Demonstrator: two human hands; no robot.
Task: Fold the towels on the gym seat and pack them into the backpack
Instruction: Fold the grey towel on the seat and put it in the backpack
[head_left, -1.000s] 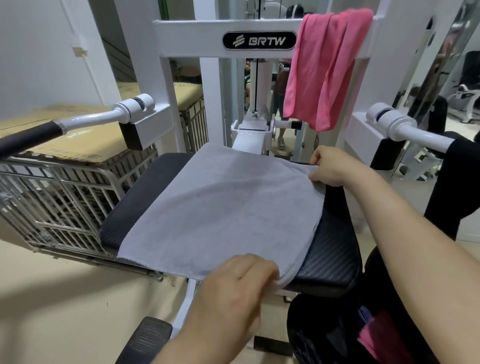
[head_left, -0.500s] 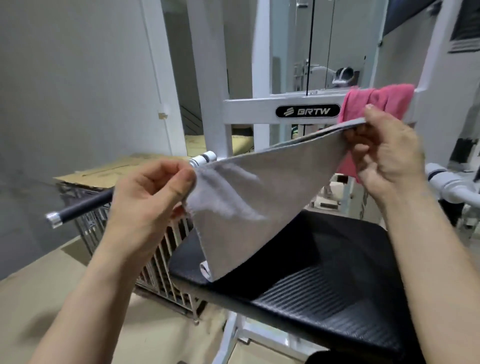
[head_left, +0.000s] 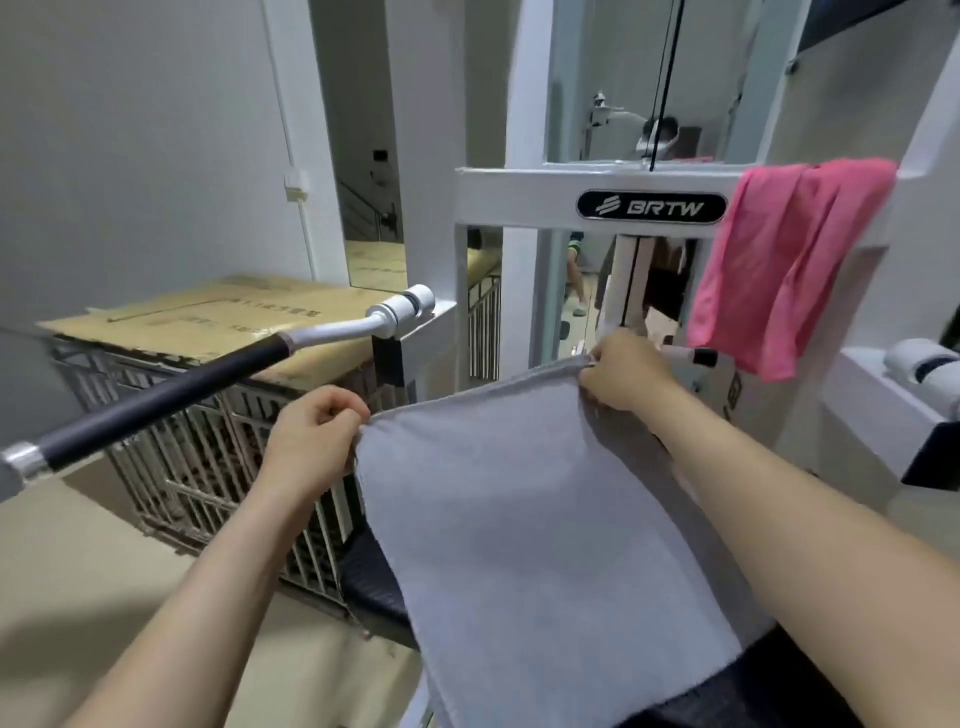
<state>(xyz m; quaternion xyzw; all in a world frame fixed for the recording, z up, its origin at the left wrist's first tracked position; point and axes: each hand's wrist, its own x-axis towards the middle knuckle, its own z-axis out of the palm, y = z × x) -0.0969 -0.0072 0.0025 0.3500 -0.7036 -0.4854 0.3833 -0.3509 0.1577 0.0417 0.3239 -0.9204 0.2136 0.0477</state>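
Grey towel (head_left: 519, 530) pinched at far corners — left hand (head_left: 311, 441) on left one, right hand (head_left: 626, 376) on right — draping nearward over seat (head_left: 371, 584).

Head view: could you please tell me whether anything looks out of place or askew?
The pink towel hangs bunched and crooked over the machine's white crossbar, not on the seat. The grey towel looks fine.
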